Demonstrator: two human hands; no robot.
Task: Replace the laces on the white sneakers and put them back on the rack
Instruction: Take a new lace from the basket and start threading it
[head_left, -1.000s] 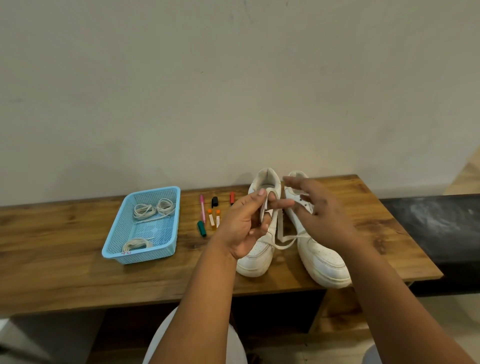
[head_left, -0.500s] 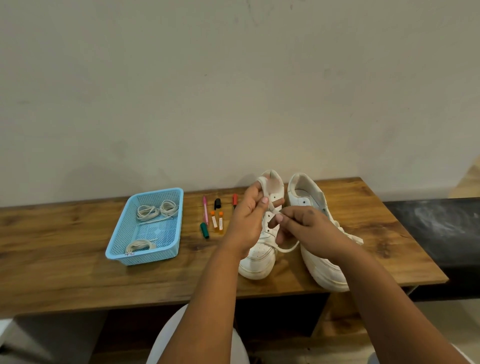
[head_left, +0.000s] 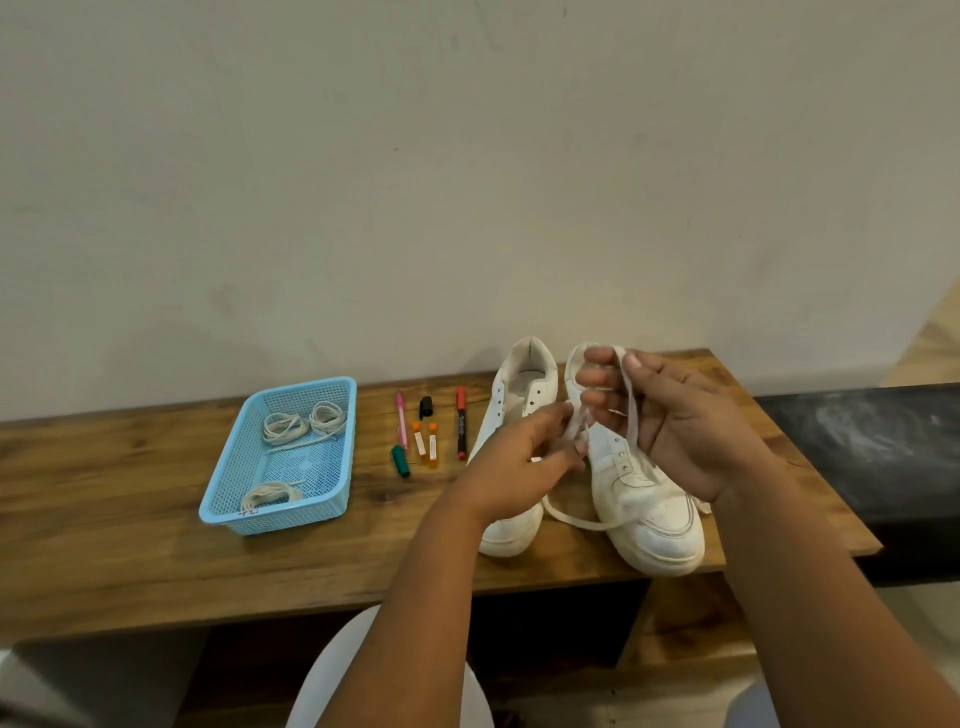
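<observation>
The right hand (head_left: 685, 415) is pinching a flat white lace (head_left: 631, 410) between thumb and fingers and lifting it above the right sneaker (head_left: 649, 499); the left hand (head_left: 524, 462) is pinching the same lace lower down, just over the gap between the two shoes. From the grips the lace is running down and looping across the bench (head_left: 130, 561) in front of the left sneaker (head_left: 511, 535) — one end is trailing out past the right sneaker toward the bench's right edge. The step appears to be drawing the old lace out: pulling along the eyelet line, one crossing at a time, should be keeping it from snagging, while the lower hand is feeding slack rather than tugging. Both sneakers are standing toes toward the front edge, at the bench's right half. Further out, markers (head_left: 460, 428) are lying mid-bench, and a blue basket (head_left: 332, 493) of coiled laces (head_left: 301, 423) is sitting left of them — presumably the replacements.
</observation>
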